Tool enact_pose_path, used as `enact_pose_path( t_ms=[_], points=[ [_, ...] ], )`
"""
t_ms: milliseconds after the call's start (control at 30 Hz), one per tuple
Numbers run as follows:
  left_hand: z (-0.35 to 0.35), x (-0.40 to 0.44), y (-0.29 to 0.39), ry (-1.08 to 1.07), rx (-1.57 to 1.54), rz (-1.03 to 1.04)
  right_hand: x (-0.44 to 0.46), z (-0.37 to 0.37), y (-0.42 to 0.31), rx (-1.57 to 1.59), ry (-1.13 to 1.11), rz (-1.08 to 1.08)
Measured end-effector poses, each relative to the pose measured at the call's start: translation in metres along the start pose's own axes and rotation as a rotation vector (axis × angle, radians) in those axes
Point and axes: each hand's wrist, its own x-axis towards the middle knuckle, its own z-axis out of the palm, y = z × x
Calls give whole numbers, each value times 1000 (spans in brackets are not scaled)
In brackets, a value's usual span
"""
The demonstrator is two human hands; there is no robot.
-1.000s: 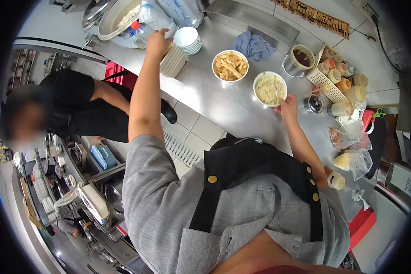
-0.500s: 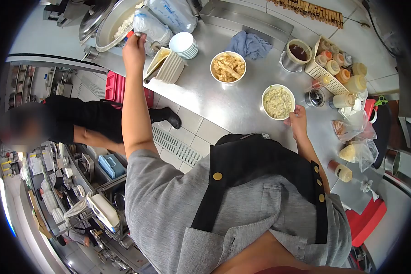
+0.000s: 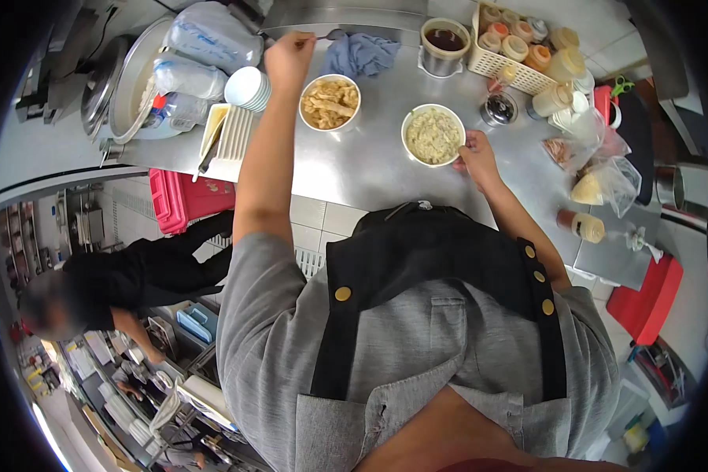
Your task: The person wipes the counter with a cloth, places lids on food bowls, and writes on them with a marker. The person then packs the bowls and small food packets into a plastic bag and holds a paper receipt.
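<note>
Nearest the body, a bowl of pale green mash point(image 3: 433, 135) on the steel counter point(image 3: 370, 169) is held at its right side by the right hand point(image 3: 477, 160). A bowl of golden fried pieces point(image 3: 330, 103) is set a little farther off; beyond it a spoon point(image 3: 336, 35) is gripped in the closed left hand point(image 3: 289, 59), its head seen beside a crumpled blue cloth point(image 3: 362, 55).

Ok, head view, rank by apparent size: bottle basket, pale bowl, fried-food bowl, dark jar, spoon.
1. Bottle basket
2. Pale bowl and fried-food bowl: look alike, so not ranked
3. Dark jar
4. Spoon, judged on its visible part; fingers hide the rest
</note>
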Motion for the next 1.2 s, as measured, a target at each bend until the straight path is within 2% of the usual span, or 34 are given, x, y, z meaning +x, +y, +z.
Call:
enact_pose_path(
  t_ms=[67, 100, 133, 167, 200, 267, 333, 400, 467, 567, 700, 767, 800, 867, 1000, 1100, 1167, 1200],
  points=[
    [31, 7, 11, -377, 588, -38, 2, -4, 5, -5, -28, -6],
    [44, 11, 3, -388, 574, -26, 4, -6, 7, -41, -24, -10],
    [55, 14, -14, -526, 705, -55, 8, -11, 11, -39, -4, -8],
    [63, 16, -22, -663, 840, -83, 15, -16, 16, -265, 45, -179],
    [67, 16, -20, -670, 834, -72, 17, -18, 20, -492, 88, -348],
    [68, 13, -11, -876, 949, -50, 1, -9, -20, -486, 164, -388],
    [57, 11, 7, -831, 936, -15, 0, -2, -37, -847, 228, -792],
    [40, 4, 35, -788, 920, 9, 13, 12, -43, -816, 176, -776],
    [22, -4, 64, -788, 879, 14, 30, 29, -53, -891, 101, -965],
    [9, -17, 73, -724, 780, -63, 50, 50, -64, -1021, -27, -1032],
    [-13, -39, 73, -550, 573, -46, 65, 57, -80, -1207, -128, -1084],
    [-25, -50, 78, -591, 374, -286, 67, 54, -83, -1215, -178, -1117],
    [-30, -59, 80, -590, 374, -290, 65, 51, -85, -1215, -182, -1118],
    [-37, -77, 83, -532, 170, -333, 61, 46, -86, -1101, -175, -1020],
    [-37, -106, 72, -501, 165, -342, 59, 44, -81, -1098, -184, -991],
    [-34, -115, 78, -462, 102, -392, 70, 51, -71, -1199, -123, -1100],
    [-33, -117, 83, -450, 22, -404, 77, 55, -71, -1292, -261, -935],
    [-33, -119, 86, -446, 24, -404, 80, 57, -72, -1291, -262, -939]
  ],
)
